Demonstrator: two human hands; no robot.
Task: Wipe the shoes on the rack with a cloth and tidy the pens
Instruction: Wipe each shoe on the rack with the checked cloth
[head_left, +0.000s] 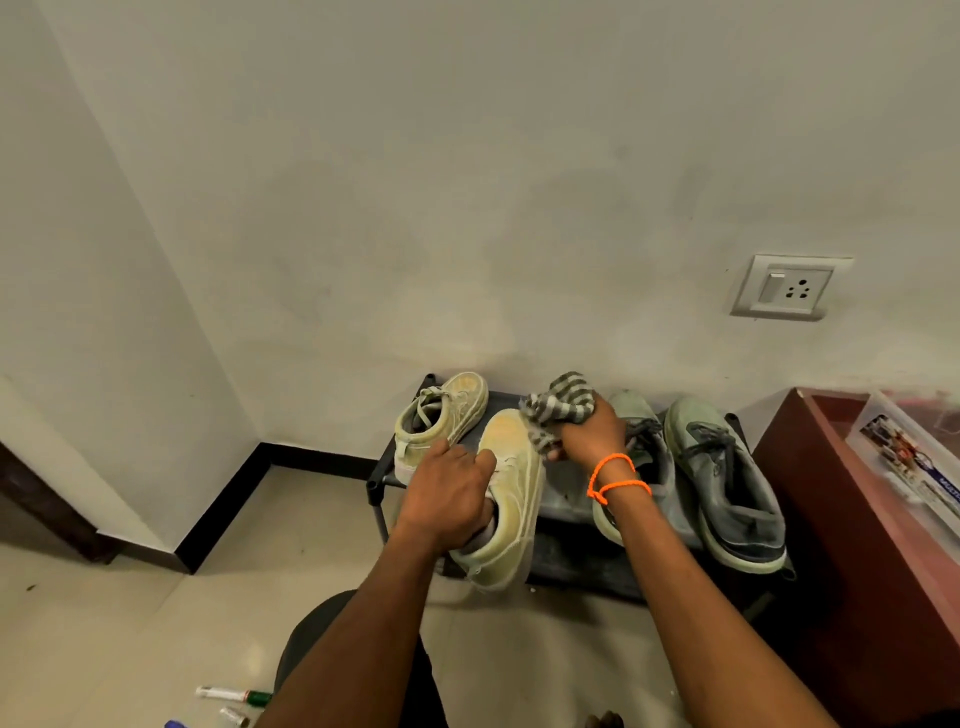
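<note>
My left hand grips a pale yellow sneaker by its opening and holds it tilted over the front left of the dark shoe rack. Bunched in my right hand is a grey-and-white striped cloth, which touches the sneaker's toe. The matching yellow sneaker stands on the rack's far left. A pair of grey-green sneakers sits on the right of the rack, one of them partly hidden by my right wrist. Pens and markers lie on the floor at the bottom left.
A dark red cabinet stands right of the rack, with a clear plastic box on top. A wall socket is above the rack. My knee fills the bottom centre, above beige floor tiles.
</note>
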